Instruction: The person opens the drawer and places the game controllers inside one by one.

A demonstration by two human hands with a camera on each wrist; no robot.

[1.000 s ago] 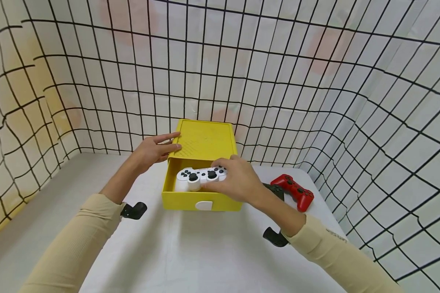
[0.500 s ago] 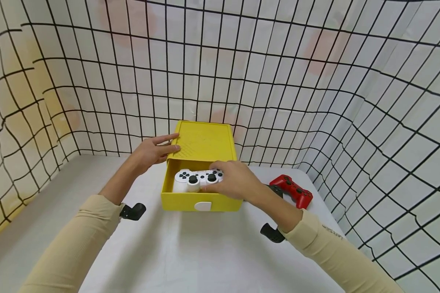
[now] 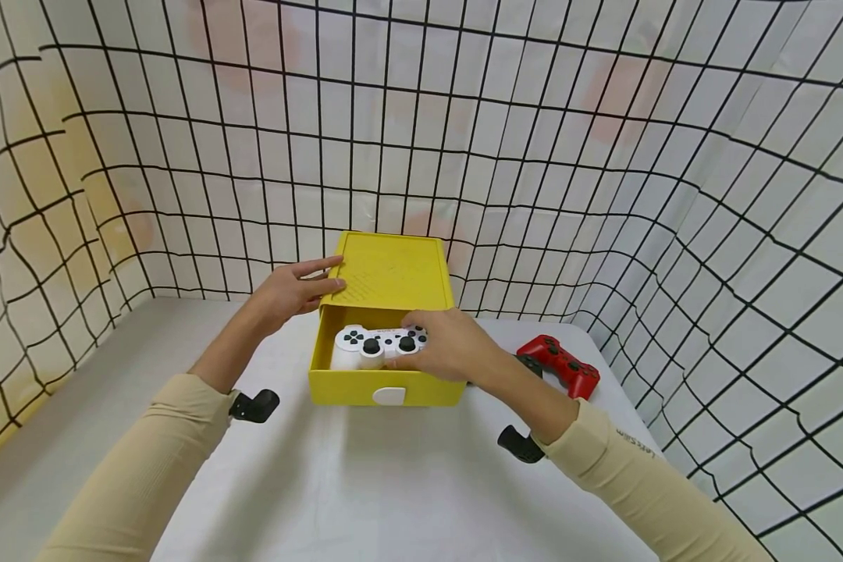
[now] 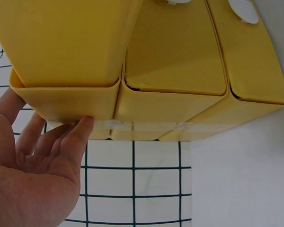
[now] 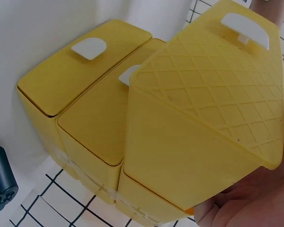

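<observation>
A white game controller (image 3: 386, 341) with black thumbsticks lies within the pulled-out top drawer (image 3: 351, 388) of a yellow drawer unit (image 3: 396, 269). My right hand (image 3: 457, 343) grips the controller's right end, thumb on the near side, its right grip hidden by the fingers. In the right wrist view, that hand (image 5: 251, 203) shows only partly behind the drawer's wall. At the unit's upper left edge my left hand (image 3: 288, 293) rests with fingers extended. The left wrist view has that hand's fingertips (image 4: 86, 122) against the yellow casing.
Right of the unit lie a red game controller (image 3: 560, 365) and a black one (image 3: 531, 364), partly behind my right forearm. Two lower drawers (image 5: 85, 80) with white handles are closed. A white wall with black grid lines (image 3: 407, 117) surrounds the white table (image 3: 393, 484).
Over the first half second my right hand and the white controller sank slightly into the drawer; since then they have barely moved. The left hand stays on the unit.
</observation>
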